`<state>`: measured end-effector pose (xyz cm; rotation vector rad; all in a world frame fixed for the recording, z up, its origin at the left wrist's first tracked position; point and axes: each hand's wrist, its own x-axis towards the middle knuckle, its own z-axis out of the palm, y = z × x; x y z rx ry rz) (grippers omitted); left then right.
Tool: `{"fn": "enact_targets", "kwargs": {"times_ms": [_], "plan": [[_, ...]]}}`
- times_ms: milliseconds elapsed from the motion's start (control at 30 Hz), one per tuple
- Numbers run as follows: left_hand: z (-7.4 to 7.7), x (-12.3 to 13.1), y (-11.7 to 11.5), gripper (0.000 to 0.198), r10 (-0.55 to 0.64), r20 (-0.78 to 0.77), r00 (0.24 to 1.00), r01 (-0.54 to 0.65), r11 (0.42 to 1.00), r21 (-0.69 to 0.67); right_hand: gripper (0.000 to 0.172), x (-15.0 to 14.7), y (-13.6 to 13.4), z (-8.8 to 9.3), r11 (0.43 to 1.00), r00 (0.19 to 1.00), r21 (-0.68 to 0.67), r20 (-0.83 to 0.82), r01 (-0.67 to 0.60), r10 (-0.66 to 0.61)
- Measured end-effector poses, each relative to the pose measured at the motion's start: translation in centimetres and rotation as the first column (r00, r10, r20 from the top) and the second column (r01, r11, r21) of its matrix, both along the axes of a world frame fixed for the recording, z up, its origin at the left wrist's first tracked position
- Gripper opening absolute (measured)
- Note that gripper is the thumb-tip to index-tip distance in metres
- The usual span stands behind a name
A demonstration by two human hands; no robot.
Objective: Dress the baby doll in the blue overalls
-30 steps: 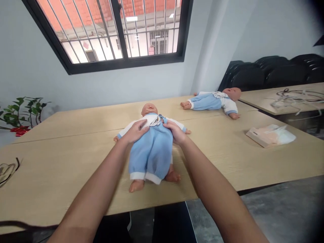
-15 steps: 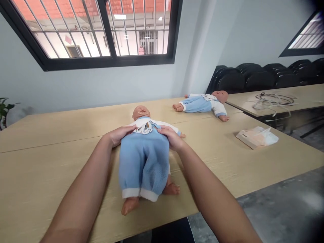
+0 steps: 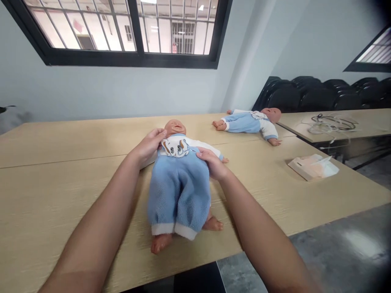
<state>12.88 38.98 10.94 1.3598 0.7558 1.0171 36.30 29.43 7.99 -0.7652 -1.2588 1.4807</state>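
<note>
A baby doll (image 3: pixel 179 183) in blue fleece trousers and a white top lies on its back on the wooden table (image 3: pixel 61 179), feet toward me. My left hand (image 3: pixel 148 147) grips the doll's shoulder beside its head, fingers curled on the white top. On the other flank, my right hand (image 3: pixel 210 162) pinches the blue fabric at the waist. A white bib with a printed animal shows on the chest between my hands.
A second doll (image 3: pixel 249 122) in the same clothes lies further back to the right. A flat packet with white tissue (image 3: pixel 313 167) rests at the right. Cables (image 3: pixel 331 122) lie on another table, with black chairs (image 3: pixel 320 93) behind. The table's front edge is near me.
My left hand has moved up from the doll's chest to the shoulder by its head. The bib on the chest is now uncovered. My view has swung slightly.
</note>
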Motion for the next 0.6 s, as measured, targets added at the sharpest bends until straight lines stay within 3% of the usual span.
{"fn": "enact_targets", "kwargs": {"times_ms": [67, 133, 200, 267, 333, 467, 533, 600], "plan": [[0.3, 0.9, -0.5, 0.046, 0.000, -0.127, 0.992, 0.026, 0.979, 0.201, 0.040, -0.3, -0.2, 0.1, 1.000, 1.000, 0.008, -0.016, 0.022, -0.022], [0.8, 2.1, -1.2, 0.063, -0.073, -0.323, 0.943, 0.205, 0.896, 0.395, 0.040, -0.7, -0.3, 0.2, 0.999, 0.999, 0.013, -0.030, 0.044, -0.044], [1.5, 3.1, -1.9, 0.070, -0.113, -0.554, 0.825, 0.418, 0.782, 0.462, 0.040, -0.9, -0.3, 0.2, 0.998, 0.997, 0.016, -0.033, 0.069, -0.068], [2.3, 3.4, -2.4, 0.062, -0.101, -0.700, 0.707, 0.526, 0.736, 0.426, 0.042, -0.9, -0.2, 0.2, 0.995, 0.996, 0.022, -0.004, 0.093, -0.093], [3.2, 2.6, -2.8, 0.055, -0.133, -0.761, 0.635, 0.562, 0.755, 0.338, 0.041, -0.6, -0.1, 0.2, 0.994, 0.992, 0.034, 0.056, 0.107, -0.109], [4.4, -0.1, -3.1, 0.046, -0.418, -0.749, 0.514, 0.641, 0.768, 0.011, 0.043, 0.1, -0.5, 1.0, 0.997, 0.970, 0.060, 0.243, -0.039, 0.023], [4.5, -1.0, -3.2, 0.044, -0.522, -0.625, 0.581, 0.610, 0.787, -0.090, 0.045, 0.2, -1.0, 1.7, 0.986, 0.936, 0.071, 0.330, -0.153, 0.122], [4.1, -1.2, -3.4, 0.044, -0.511, -0.470, 0.719, 0.530, 0.842, -0.104, 0.045, -0.1, -1.5, 2.3, 0.975, 0.892, 0.100, 0.431, -0.196, 0.136]]}}
